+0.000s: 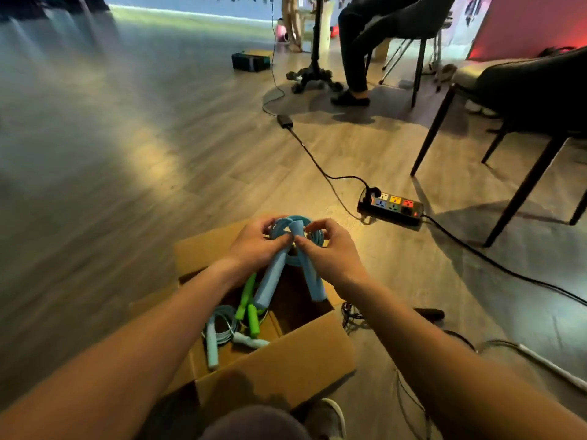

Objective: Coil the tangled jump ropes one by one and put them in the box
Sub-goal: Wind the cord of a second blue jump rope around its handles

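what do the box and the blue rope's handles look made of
The box looks like plain cardboard: matte brown, with folded flaps. The blue jump rope's handles look like matte foam or soft rubber, showing no shine; hard plastic cannot be ruled out.

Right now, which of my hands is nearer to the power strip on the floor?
Right. The right hand lies just down-left of the power strip; the left hand sits farther left, across the blue jump rope both hold.

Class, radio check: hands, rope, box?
Left hand, right hand gripping coiled blue jump rope over brown cardboard box. Green rope, pale teal rope inside. Nothing blocking.
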Available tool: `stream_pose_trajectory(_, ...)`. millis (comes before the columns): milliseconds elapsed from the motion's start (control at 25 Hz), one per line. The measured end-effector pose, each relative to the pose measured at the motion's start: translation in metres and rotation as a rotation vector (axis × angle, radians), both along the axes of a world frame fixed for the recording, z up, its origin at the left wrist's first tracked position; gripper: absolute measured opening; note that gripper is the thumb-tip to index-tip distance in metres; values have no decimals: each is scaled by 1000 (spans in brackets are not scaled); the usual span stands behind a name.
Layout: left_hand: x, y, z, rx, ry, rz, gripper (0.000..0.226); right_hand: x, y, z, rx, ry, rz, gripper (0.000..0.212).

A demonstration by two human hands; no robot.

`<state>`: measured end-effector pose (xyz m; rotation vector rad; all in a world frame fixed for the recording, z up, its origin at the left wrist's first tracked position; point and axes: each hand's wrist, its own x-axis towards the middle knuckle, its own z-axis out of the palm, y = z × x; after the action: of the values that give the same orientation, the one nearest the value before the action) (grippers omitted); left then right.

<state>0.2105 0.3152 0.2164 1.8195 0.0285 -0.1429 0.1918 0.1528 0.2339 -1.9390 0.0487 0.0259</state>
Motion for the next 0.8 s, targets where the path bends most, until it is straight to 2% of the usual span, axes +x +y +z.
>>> stream_pose_trajectory(120,21,15,-70,-21,134,86,38,31,14,-60,-104,132,107,25)
stream_pose_trajectory(240,34,24,-128,-30,287,211,43,56,29,-119,-117,272,157,28)
stream_pose_trajectory(400,51,32,-200,105,374,315,31,82,51,-193,-157,395,184,31)
stream_pose_trajectory(520,59,35,-232,124,426,297,22,92,63,-224,-119,458,111,29)
stream_pose_trajectory(600,63,36,-243,42,494,269,15,96,68,-238,-106,472,60,31)
stream_pose_trajectory(680,66,37,-249,-14,543,191,28,98,66,-248,-163,457,51,36)
stream_pose_trajectory(720,67,39,-253,52,520,120,37,99,65,-255,-213,450,75,38)
stream_pose_trajectory(800,64,41,-259,304,406,-38,48,93,62,-263,-247,429,91,33)
